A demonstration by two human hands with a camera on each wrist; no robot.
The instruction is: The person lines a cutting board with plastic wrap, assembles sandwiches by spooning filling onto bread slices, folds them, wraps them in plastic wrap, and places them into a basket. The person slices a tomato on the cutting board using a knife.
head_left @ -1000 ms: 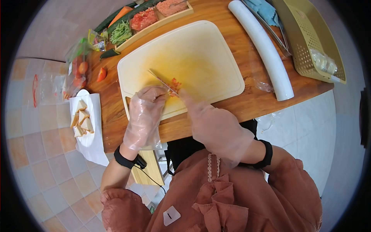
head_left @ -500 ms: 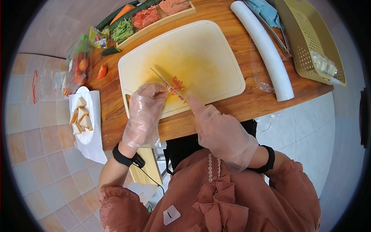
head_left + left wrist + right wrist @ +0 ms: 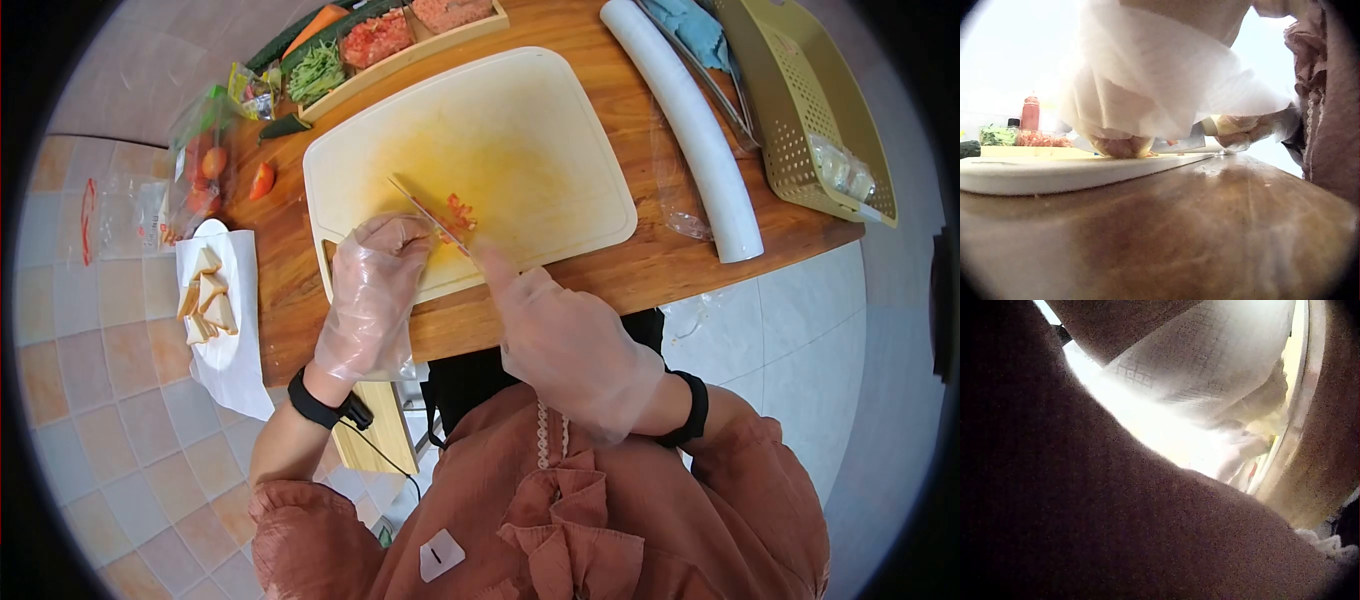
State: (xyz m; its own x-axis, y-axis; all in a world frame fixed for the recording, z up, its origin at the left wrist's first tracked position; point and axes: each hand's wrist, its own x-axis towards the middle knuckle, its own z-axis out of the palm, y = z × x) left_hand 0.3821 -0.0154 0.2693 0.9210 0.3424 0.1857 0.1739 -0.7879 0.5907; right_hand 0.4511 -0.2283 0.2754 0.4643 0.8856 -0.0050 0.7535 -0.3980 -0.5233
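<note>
Both hands wear clear plastic gloves. On the near left part of the white cutting board (image 3: 520, 95), my left hand (image 3: 372, 285) has its fingers curled down beside a knife (image 3: 422, 211). The food under those fingertips is hidden. My right hand (image 3: 580, 345) grips the knife's pale handle (image 3: 1211, 127), index finger stretched toward the blade. The blade slants away to the far left, close against the left fingertips. Small chopped red-orange bits, which look like tomato (image 3: 461, 212), lie just right of the blade. A sleeve covers much of the right wrist view.
Beyond the board, a wooden tray (image 3: 395, 62) holds shredded vegetables and minced pink food. Left are a tomato wedge (image 3: 262, 181), a bag of tomatoes (image 3: 208, 165) and sandwich triangles (image 3: 210, 290). A long white roll (image 3: 690, 140) and an olive basket (image 3: 800, 110) stand right.
The right hand and knife drew back toward the body, then moved slightly forward again. The left hand has barely moved, and the red bits by the blade show more openly.
</note>
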